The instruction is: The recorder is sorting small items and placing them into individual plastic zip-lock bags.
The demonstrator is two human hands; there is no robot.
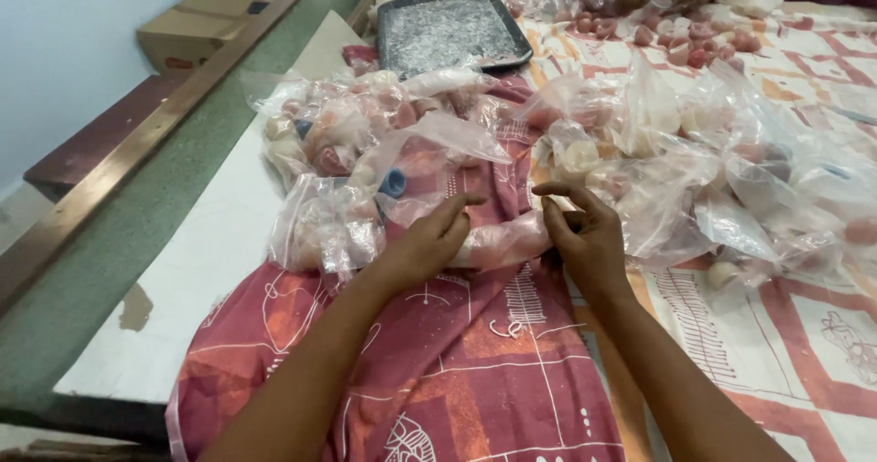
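Patterned cloth (475, 380), one dark tray (449, 29); two hands' fingers (457, 213) seemingly pinching one bag (507, 241).

The light over my work is soft and even, bright enough but slightly flat, with a pinkish cast. My hands (512, 233) throw only faint shadows onto the red cloth (475, 352). White glare glints off the clear plastic bags (694, 179) and the dark tray (449, 29). The far end of the counter (196, 270) looks softer, and straight lines bend toward the frame edges
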